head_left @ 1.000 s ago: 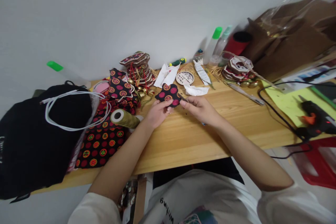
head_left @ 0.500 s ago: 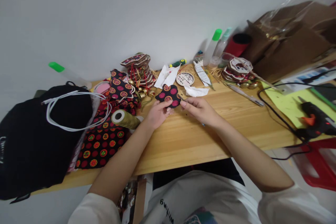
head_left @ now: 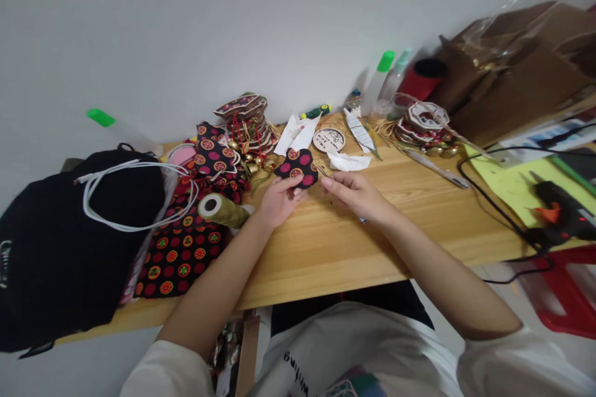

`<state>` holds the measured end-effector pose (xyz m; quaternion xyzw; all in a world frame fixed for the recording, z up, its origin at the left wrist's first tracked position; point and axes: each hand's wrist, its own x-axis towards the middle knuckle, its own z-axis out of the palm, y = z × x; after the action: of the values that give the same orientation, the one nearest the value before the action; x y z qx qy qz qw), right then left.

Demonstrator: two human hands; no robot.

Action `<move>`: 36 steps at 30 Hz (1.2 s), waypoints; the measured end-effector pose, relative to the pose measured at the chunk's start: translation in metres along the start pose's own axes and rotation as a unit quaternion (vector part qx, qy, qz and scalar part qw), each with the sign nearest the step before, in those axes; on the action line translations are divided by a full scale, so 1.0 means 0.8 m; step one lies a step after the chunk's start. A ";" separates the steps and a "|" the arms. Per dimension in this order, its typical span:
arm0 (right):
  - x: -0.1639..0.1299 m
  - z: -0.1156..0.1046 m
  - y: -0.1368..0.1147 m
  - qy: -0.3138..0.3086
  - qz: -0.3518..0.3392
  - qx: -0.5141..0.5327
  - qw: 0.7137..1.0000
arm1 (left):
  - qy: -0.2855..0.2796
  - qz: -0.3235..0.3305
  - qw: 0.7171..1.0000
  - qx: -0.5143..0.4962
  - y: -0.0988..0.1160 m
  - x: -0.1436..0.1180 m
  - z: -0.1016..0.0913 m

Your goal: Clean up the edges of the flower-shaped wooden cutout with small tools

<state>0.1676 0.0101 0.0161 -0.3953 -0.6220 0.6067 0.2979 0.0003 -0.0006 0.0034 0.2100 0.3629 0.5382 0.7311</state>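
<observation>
Two hands at work over the wooden table (head_left: 326, 242): left hand (head_left: 278, 200) pinching a small dotted fabric piece (head_left: 297, 167) at its lower edge, right hand (head_left: 356, 193) just beside, fingers pinched, contents too small to tell. Thread spool (head_left: 221, 210) left of the hands. Loose grip, and fabric could slip.

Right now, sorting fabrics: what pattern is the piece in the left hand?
Black fabric piece, pink-orange circles; head view.

The person wears a white short-sleeved cotton T-shirt (head_left: 335, 347) with black lettering on the front; forearms are bare.
</observation>
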 end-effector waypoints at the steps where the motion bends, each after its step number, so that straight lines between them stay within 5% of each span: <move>1: 0.000 0.000 0.000 0.000 0.001 0.003 1.000 | -0.002 -0.002 1.000 -0.002 0.000 0.000 0.000; 36: 0.003 0.001 0.004 0.004 -0.026 -0.022 0.999 | -0.019 -0.001 1.000 0.008 0.000 0.000 0.000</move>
<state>0.1661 0.0114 0.0126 -0.3882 -0.6436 0.5834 0.3077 0.0006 -0.0005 0.0036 0.2256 0.3532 0.5302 0.7370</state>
